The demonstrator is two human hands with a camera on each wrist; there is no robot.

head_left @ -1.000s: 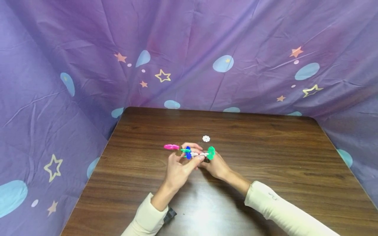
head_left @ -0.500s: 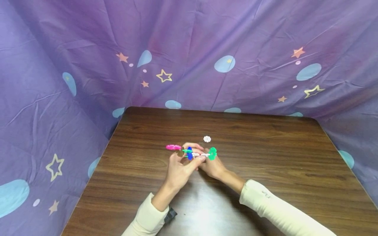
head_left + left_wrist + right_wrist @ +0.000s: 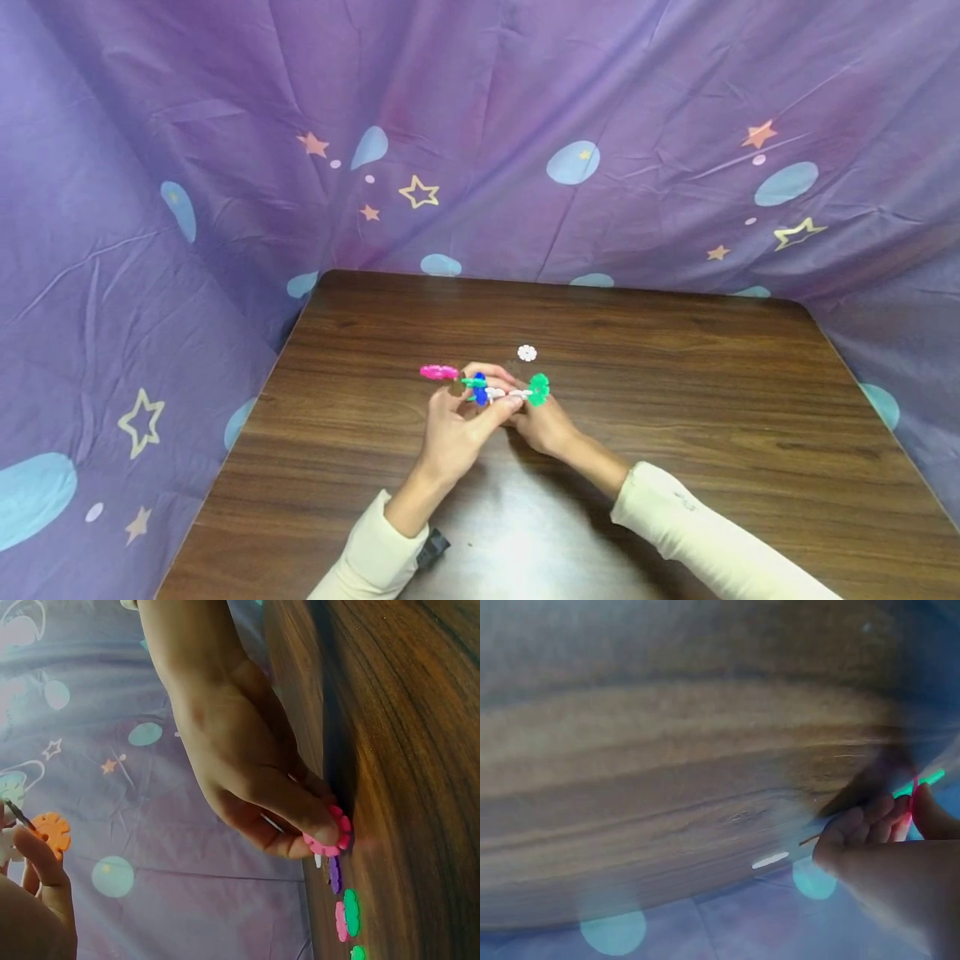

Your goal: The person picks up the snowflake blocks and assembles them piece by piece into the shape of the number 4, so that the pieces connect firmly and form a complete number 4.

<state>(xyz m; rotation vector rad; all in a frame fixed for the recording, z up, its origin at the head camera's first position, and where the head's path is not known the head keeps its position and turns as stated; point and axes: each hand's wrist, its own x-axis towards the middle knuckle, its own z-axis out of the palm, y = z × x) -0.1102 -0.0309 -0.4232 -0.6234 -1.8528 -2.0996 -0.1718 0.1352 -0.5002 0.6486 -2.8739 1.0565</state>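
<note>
Head, wrist views: left hand (image 3: 456, 429) grips multicoloured plastic-disc chain (image 3: 481, 389); right hand (image 3: 547, 425) pinches pink notched plastic disc (image 3: 343, 823); likely joining step, alignment required next

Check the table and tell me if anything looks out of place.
Nothing looks spilled or damaged. One white disc lies on the table beyond the left hand and right hand, separate from the held discs; perhaps a spare.

Draped booth: starry curtain (image 3: 480, 92), wooden table (image 3: 675, 375)
</note>
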